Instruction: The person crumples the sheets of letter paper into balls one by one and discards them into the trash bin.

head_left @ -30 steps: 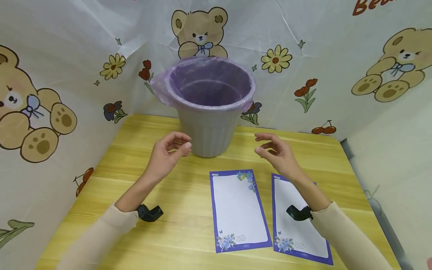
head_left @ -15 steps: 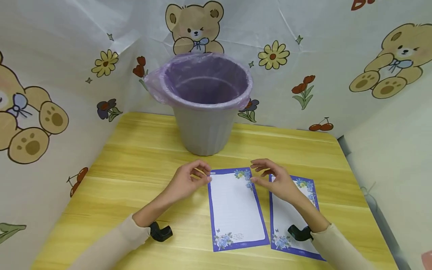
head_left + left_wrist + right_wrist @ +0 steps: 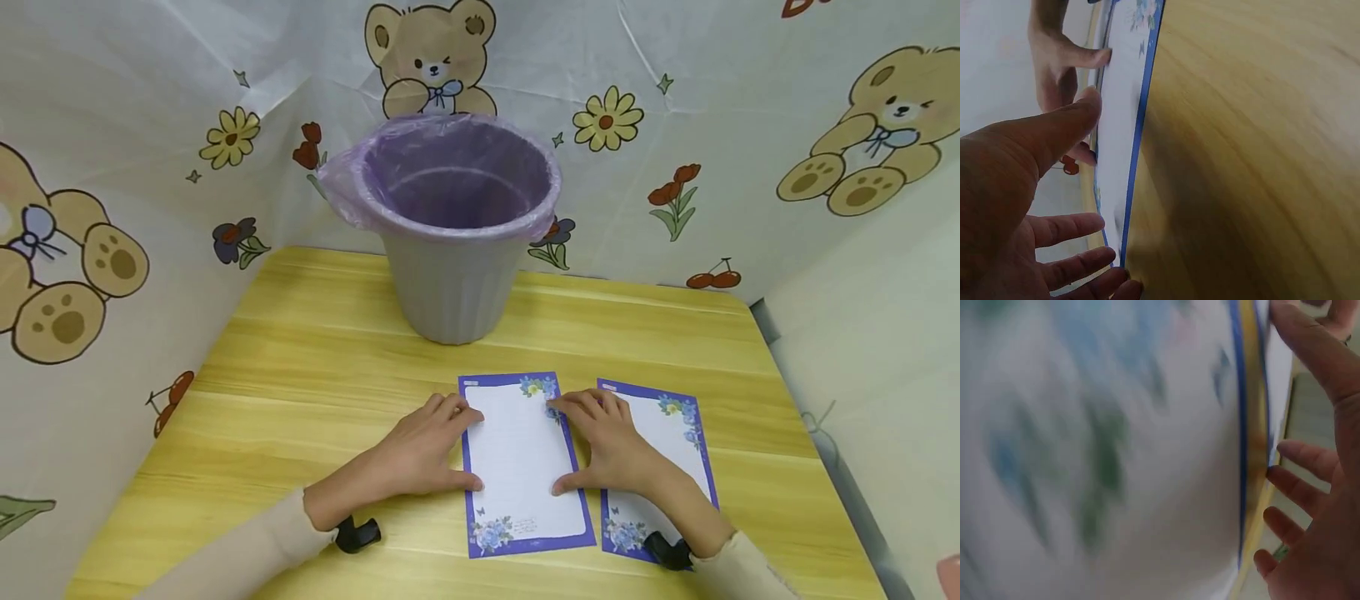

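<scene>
A sheet of writing paper (image 3: 517, 467) with a purple border and blue flowers lies flat on the table, in the middle of the head view. My left hand (image 3: 420, 450) is at its left edge, thumb and fingers spread apart with the tips over the border. Opposite it, my right hand (image 3: 611, 446) reaches over the right edge in the same spread shape. In the left wrist view the left thumb (image 3: 1075, 122) and fingers look fairly straight, and nothing is pinched. A second matching sheet (image 3: 652, 417) lies to the right, partly hidden under the right hand and wrist.
Behind the sheets stands a grey trash bin (image 3: 453, 292) lined with a purple plastic bag (image 3: 352, 196). The wood-grain table (image 3: 300, 350) meets a white bear-print cloth (image 3: 517, 50) at the back and left. A pale surface (image 3: 847, 333) borders it on the right.
Both hands have come down from beside the bin to the two long edges of the left sheet. Their fingers have spread wider from the thumbs. The bin stays put.
</scene>
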Motion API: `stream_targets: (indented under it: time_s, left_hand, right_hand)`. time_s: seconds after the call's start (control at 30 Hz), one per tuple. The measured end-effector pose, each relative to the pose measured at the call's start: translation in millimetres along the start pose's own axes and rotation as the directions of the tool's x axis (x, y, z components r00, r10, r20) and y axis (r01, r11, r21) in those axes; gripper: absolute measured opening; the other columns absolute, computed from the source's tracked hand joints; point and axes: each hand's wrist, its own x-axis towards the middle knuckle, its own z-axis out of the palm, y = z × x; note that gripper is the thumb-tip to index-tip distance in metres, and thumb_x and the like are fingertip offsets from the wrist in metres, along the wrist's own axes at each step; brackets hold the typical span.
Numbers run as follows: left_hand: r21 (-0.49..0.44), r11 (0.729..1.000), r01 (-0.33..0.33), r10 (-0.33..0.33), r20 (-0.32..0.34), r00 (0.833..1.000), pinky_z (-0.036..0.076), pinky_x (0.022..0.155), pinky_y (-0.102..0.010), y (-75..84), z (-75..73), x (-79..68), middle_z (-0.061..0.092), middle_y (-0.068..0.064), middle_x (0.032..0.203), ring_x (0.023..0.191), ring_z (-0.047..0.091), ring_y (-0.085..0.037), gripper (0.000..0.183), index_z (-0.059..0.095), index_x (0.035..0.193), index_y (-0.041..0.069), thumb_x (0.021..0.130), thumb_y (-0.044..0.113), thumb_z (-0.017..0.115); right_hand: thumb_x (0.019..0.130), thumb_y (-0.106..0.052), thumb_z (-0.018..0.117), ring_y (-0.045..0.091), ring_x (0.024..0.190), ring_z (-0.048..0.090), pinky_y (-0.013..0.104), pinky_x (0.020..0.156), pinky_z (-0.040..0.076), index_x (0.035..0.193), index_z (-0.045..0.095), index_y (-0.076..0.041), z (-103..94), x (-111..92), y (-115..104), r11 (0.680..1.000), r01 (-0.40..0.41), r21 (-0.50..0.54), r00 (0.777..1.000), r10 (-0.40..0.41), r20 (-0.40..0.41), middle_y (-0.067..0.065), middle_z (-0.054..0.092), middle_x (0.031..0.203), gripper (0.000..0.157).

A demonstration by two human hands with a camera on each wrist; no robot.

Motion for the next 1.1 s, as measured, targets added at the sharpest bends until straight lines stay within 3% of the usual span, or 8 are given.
stream_targets:
  time_s: [0.2, 0.33, 0.53, 0.63, 0.73, 0.83, 0.93, 1.1]
  left_hand:
    - [0.082, 0.996, -0.017, 0.013, 0.048, 0.999, 0.046, 0.116, -0.051, -9.9, -0.1, 0.4, 0.047, -0.008, 0.162, 0.143, 0.045, -0.030, 0.115, 0.046, 0.161, 0.020, 0.070, 0.075, 0.090]
    - [0.071, 0.997, -0.020, 0.016, 0.050, 0.999, 0.045, 0.115, -0.052, -14.1, -1.5, 2.1, 0.047, -0.007, 0.162, 0.144, 0.045, -0.030, 0.120, 0.046, 0.160, 0.019, 0.064, 0.073, 0.094]
    - [0.084, 0.995, -0.046, 0.043, 0.035, 0.998, 0.048, 0.107, -0.046, -14.0, -1.5, 9.9, 0.052, -0.005, 0.151, 0.130, 0.048, -0.026, 0.115, 0.051, 0.153, 0.016, 0.063, 0.071, 0.096]
    - [0.089, 0.995, -0.044, 0.041, 0.031, 0.999, 0.047, 0.101, -0.042, -13.2, -2.3, 14.1, 0.055, -0.002, 0.142, 0.120, 0.048, -0.022, 0.105, 0.055, 0.145, 0.017, 0.064, 0.067, 0.098]
    - [0.064, 0.997, -0.036, 0.033, 0.040, 0.999, 0.045, 0.096, -0.038, -12.1, -3.2, 15.3, 0.057, 0.004, 0.129, 0.110, 0.046, -0.017, 0.086, 0.059, 0.132, 0.021, 0.067, 0.060, 0.099]
    - [0.025, 0.998, -0.050, 0.049, 0.031, 0.998, 0.042, 0.088, -0.035, -11.7, -2.0, 14.9, 0.060, 0.009, 0.107, 0.098, 0.046, -0.014, 0.051, 0.064, 0.111, 0.025, 0.078, 0.047, 0.097]
    - [-0.003, 0.996, -0.089, 0.089, -0.028, 0.996, 0.040, 0.081, -0.031, -12.2, 2.1, 14.4, 0.062, 0.014, 0.088, 0.086, 0.048, -0.011, 0.024, 0.066, 0.091, 0.027, 0.089, 0.030, 0.090]
    - [-0.004, 0.991, -0.130, 0.129, -0.111, 0.985, 0.042, 0.077, -0.027, -12.6, 6.6, 12.5, 0.064, 0.015, 0.081, 0.078, 0.049, -0.008, 0.020, 0.069, 0.083, 0.026, 0.095, 0.019, 0.084]
  right_hand:
    - [0.064, -0.090, 0.081, 0.039, 0.144, 0.041, 0.072, 0.118, 0.029, 0.159, 0.051, -0.018, 12.8, -2, -13, 0.998, -0.023, -0.056, 1.000, 0.024, 0.009, 0.011, 0.051, 0.160, 0.123]
    - [0.064, -0.089, 0.082, 0.039, 0.144, 0.041, 0.072, 0.119, 0.030, 0.159, 0.050, -0.016, 14.8, -2, -18, 0.998, -0.054, -0.043, 0.998, 0.055, 0.011, 0.012, 0.050, 0.159, 0.124]
    - [0.063, -0.084, 0.087, 0.037, 0.140, 0.044, 0.069, 0.115, 0.034, 0.153, 0.053, -0.014, 14.8, -2, -22, 0.998, -0.065, -0.023, 0.998, 0.065, 0.010, 0.012, 0.054, 0.153, 0.119]
    - [0.065, -0.080, 0.089, 0.031, 0.134, 0.047, 0.062, 0.111, 0.037, 0.145, 0.058, -0.017, 15.3, -1, -24, 0.998, -0.057, 0.001, 0.998, 0.057, 0.003, 0.006, 0.059, 0.144, 0.106]
    - [0.073, -0.072, 0.089, 0.022, 0.125, 0.048, 0.055, 0.105, 0.037, 0.135, 0.062, -0.023, 15.3, 0, -26, 0.998, -0.027, 0.049, 1.000, 0.026, 0.013, -0.003, 0.064, 0.134, 0.083]
    - [0.086, -0.056, 0.087, 0.013, 0.115, 0.052, 0.050, 0.103, 0.037, 0.125, 0.068, -0.027, 14.5, 1, -28, 0.996, 0.028, 0.089, 1.000, -0.028, -0.002, -0.011, 0.069, 0.121, 0.053]
    - [0.095, -0.035, 0.084, 0.007, 0.103, 0.056, 0.046, 0.100, 0.037, 0.115, 0.073, -0.026, 14.0, 2, -27, 0.989, 0.100, 0.112, 0.994, -0.093, -0.059, -0.016, 0.073, 0.106, 0.024]
    - [0.098, -0.022, 0.080, 0.002, 0.093, 0.058, 0.037, 0.094, 0.033, 0.106, 0.077, -0.024, 14.7, 3, -25, 0.979, 0.167, 0.117, 0.981, -0.153, -0.122, -0.017, 0.074, 0.094, 0.009]
